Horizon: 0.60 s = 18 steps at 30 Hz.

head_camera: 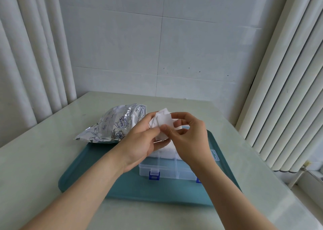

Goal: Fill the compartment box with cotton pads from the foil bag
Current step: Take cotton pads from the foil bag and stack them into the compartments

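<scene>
The clear plastic compartment box with blue latches (166, 170) sits on the teal rectangular tray (87, 174). Above it, my left hand (141, 142) grips a stack of white square cotton pads (164, 123); my right hand (188, 137) pinches one. Beyond, to the left, lies the silver foil bag (111, 123), its blue print unreadable.

- One wide-angle camera, worn on the person's head, looks forward and down across the table (43, 160) toward the tiled wall (192, 46).
- It sits close: the left hand (143, 140) and right hand (190, 139) meet just below mid-frame, forearms entering from the bottom edge.
- The wall fills the upper half.
</scene>
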Each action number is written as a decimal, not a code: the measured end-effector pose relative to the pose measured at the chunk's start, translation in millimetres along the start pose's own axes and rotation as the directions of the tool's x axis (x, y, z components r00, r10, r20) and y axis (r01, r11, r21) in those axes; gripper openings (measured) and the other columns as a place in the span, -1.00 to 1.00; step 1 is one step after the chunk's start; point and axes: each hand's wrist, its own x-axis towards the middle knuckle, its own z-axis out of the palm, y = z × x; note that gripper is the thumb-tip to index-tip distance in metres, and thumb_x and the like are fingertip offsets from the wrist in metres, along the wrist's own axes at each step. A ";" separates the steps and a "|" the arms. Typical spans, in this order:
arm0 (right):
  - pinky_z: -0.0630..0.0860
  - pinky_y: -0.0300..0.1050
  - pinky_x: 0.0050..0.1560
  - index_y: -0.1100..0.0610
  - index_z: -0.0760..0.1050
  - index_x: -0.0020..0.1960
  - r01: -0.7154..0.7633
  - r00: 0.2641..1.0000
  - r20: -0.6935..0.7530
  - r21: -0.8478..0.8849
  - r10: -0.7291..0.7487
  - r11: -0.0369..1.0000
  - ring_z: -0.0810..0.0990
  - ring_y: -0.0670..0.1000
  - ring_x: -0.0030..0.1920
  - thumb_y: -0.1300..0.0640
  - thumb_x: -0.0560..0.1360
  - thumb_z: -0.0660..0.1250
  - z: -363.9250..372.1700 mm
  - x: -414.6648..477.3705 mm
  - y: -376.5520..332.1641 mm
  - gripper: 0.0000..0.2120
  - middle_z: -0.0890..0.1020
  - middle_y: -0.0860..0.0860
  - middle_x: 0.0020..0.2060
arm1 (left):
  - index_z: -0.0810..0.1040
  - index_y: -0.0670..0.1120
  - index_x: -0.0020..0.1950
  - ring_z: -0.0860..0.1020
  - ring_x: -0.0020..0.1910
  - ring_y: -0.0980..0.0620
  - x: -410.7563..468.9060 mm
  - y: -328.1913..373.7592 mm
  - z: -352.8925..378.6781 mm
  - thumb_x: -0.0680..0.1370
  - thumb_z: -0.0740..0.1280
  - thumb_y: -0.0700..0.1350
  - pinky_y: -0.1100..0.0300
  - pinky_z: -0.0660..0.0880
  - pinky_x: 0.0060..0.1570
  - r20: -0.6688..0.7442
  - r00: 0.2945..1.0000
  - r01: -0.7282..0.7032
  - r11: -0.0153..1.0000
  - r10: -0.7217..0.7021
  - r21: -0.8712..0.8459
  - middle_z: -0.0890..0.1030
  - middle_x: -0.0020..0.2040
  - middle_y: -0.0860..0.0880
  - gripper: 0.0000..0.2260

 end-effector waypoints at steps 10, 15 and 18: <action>0.44 -0.37 -0.21 0.00 0.62 -0.10 0.131 0.990 -0.038 -0.066 -0.134 0.989 0.66 -0.09 -0.19 0.14 0.49 0.57 4.1 0.0 0.1 -0.86 0.71 -0.14 -0.21 | 0.49 -0.11 0.43 0.62 0.36 -0.18 2.3 -0.4 0.0 0.77 0.15 -0.25 -0.13 0.60 0.31 -0.098 0.995 -0.021 0.996 0.013 -0.083 0.68 0.30 -0.20 -0.73; 0.68 -0.09 -0.07 0.10 0.63 0.05 0.057 0.997 -0.067 0.219 -0.043 0.974 0.74 -0.01 -0.13 0.25 0.54 0.52 -2.0 3.8 -1.6 -0.86 0.75 -0.03 -0.17 | 0.53 -0.17 0.40 0.66 0.27 -0.23 4.5 1.8 -4.6 0.76 0.19 -0.22 -0.18 0.62 0.26 -0.196 0.980 -0.050 0.995 0.033 -0.082 0.68 0.27 -0.23 -0.76; 0.65 -0.19 -0.11 0.09 0.65 0.13 -0.030 0.990 -0.121 0.338 0.075 0.941 0.75 -0.03 -0.13 0.21 0.55 0.52 -10.2 8.4 -1.0 -0.83 0.77 0.00 -0.14 | 0.54 -0.21 0.37 0.69 0.22 -0.18 4.6 1.7 -6.8 0.73 0.27 -0.25 -0.10 0.67 0.17 -0.233 0.970 -0.074 0.997 0.066 -0.027 0.69 0.25 -0.22 -0.78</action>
